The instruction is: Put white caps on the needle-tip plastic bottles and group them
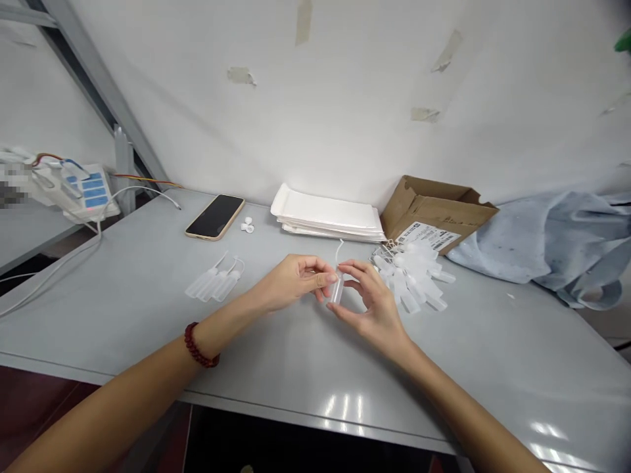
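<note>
Between my two hands is a small translucent plastic bottle (337,290) with a thin bent spout sticking up from its top. My left hand (303,281) pinches it near the upper end with thumb and fingers. My right hand (369,299) grips it from the other side, thumb at the lower end and fingertips near the top. To the left, several similar bottles (211,284) lie side by side on the table. On the right lies a loose heap of more such bottles (413,279), their spouts tangled toward the back.
Behind my hands lies a stack of white envelopes (330,213). An open cardboard box (436,210) and a crumpled light-blue cloth (547,240) are at the right. A phone (215,217), small white pieces (247,225) and a power strip (93,190) with cables are leftward on the grey table (276,368).
</note>
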Tool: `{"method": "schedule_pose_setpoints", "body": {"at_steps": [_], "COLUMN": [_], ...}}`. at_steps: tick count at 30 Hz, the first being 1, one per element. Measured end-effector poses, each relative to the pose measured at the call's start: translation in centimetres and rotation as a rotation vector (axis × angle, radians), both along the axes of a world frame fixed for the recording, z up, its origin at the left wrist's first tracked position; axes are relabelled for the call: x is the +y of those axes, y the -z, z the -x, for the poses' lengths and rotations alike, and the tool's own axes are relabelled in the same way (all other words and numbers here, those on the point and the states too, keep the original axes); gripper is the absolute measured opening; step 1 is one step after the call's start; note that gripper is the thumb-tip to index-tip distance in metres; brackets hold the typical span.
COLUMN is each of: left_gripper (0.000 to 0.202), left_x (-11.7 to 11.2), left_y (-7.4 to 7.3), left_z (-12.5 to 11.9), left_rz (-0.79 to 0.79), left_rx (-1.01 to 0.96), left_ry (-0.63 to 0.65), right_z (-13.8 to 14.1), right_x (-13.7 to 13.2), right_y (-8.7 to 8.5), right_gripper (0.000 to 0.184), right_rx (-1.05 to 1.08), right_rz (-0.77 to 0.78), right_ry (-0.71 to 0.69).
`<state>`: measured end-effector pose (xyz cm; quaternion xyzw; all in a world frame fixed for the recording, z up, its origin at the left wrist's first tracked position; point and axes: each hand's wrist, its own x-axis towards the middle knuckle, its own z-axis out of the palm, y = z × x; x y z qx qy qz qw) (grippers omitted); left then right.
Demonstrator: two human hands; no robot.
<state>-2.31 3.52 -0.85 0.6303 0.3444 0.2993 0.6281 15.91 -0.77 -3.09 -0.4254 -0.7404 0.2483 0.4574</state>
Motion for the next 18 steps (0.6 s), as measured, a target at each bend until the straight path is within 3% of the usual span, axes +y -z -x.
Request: {"method": "schedule_pose_setpoints", "body": {"at_steps": [6,18], "left_gripper": [0.021,0.021], "left_x": [0.10,0.03], "left_y": [0.64,0.38], "left_z": [-0.16,-0.05], "left_rz": [0.044,0.023], "left_rx": [-0.094,-0.154], "left_ry": [-0.031,-0.010], "right_z": [0.03,-0.40], "right_x": [-0.33,-0.51], "right_y": [-0.19,-0.67], "right_gripper": [0.046,0.049], "right_rx": [0.057,0.066], "right_rz": [-0.006,0.012], "right_ry": [-0.013,-0.035]}}
